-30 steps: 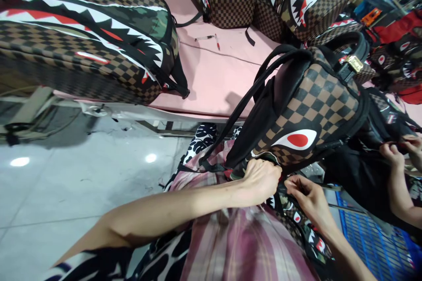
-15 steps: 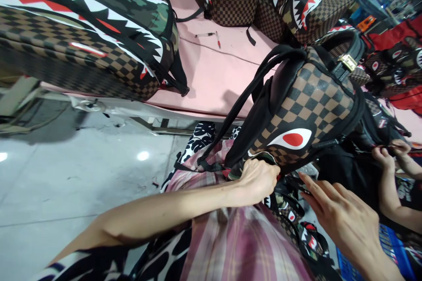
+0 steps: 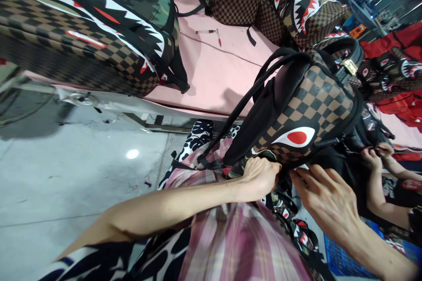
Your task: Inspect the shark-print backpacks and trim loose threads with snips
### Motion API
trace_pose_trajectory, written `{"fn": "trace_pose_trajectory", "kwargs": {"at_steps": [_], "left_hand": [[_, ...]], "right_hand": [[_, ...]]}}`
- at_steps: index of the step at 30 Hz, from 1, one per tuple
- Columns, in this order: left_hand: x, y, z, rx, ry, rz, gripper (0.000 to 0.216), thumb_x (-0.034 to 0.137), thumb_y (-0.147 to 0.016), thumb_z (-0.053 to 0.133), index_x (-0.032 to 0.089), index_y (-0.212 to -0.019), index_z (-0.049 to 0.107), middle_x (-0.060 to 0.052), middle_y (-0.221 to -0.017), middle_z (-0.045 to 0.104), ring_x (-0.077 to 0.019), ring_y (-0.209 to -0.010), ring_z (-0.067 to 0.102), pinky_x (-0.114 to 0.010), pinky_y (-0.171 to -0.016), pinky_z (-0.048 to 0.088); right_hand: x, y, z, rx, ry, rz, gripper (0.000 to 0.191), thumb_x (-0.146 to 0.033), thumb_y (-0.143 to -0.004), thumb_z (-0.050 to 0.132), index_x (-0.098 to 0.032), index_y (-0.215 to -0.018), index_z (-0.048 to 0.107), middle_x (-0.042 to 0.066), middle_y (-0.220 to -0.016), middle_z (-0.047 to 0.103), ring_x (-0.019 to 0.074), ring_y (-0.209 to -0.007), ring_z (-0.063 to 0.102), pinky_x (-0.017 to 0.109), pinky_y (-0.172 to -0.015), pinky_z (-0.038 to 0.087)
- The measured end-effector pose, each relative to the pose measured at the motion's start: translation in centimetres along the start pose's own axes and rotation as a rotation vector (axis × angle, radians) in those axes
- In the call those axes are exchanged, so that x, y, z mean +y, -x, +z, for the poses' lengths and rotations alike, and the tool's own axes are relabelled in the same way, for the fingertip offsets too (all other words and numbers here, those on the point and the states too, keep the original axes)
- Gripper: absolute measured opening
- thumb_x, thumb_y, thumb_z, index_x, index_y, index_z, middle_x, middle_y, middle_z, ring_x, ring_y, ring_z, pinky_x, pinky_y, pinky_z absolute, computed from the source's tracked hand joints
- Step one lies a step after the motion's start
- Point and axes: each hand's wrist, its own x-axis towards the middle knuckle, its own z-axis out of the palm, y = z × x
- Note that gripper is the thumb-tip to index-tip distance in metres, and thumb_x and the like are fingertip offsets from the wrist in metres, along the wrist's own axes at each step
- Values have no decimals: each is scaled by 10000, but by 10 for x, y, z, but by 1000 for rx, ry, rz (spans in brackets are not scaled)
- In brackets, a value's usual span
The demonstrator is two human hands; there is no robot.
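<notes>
A brown-and-black checked backpack (image 3: 316,101) with a red-and-white eye patch leans on its side against the table edge and my lap. Its black shoulder strap (image 3: 237,114) hangs to the left, and a gold buckle (image 3: 350,66) shows by the top handle. My left hand (image 3: 262,178) is closed in a fist on the lower side of the backpack, beside a camouflage patch. Close to its right, my right hand (image 3: 325,193) has bent fingers drawn together at the bag's lower front edge. Its fingertips are partly hidden, and what they pinch is unclear.
A large checked backpack with shark teeth (image 3: 108,30) lies on the pink table (image 3: 211,79). More such bags (image 3: 234,4) and pens (image 3: 218,37) are further back. At right, a co-worker's hands (image 3: 377,156) work; a blue crate (image 3: 339,246) stands below.
My right hand has moved left and up to the backpack, close to my left hand, and its stretched fingers have bent in. My left hand keeps its grip.
</notes>
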Motion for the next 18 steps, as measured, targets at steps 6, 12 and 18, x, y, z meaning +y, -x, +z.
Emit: {"fn": "trace_pose_trajectory", "kwargs": {"at_steps": [6, 12, 18], "left_hand": [[-3, 1, -1, -9, 12, 66, 178, 209, -725, 464, 173, -804, 619, -84, -679, 638, -243, -689, 633, -276, -542, 386], [-4, -1, 4, 9, 34, 101, 198, 270, -756, 440, 181, -766, 616, -85, -679, 635, -233, -646, 617, -284, -523, 382], [-4, 0, -1, 9, 48, 103, 184, 240, -750, 449, 166, -750, 617, -89, -676, 634, -225, -640, 610, -278, -511, 371]], "right_hand": [[-13, -9, -2, -83, 79, -6, 178, -18, -639, 545, -182, -631, 615, 68, -630, 565, 201, -669, 448, 335, -562, 327], [-28, -12, -2, -83, 115, -29, 187, -65, -616, 567, -197, -727, 639, 83, -755, 592, 246, -766, 461, 399, -706, 380], [-23, -6, 6, -53, 46, -67, 206, -86, -690, 534, -209, -822, 635, 72, -842, 606, 247, -864, 466, 394, -780, 370]]}}
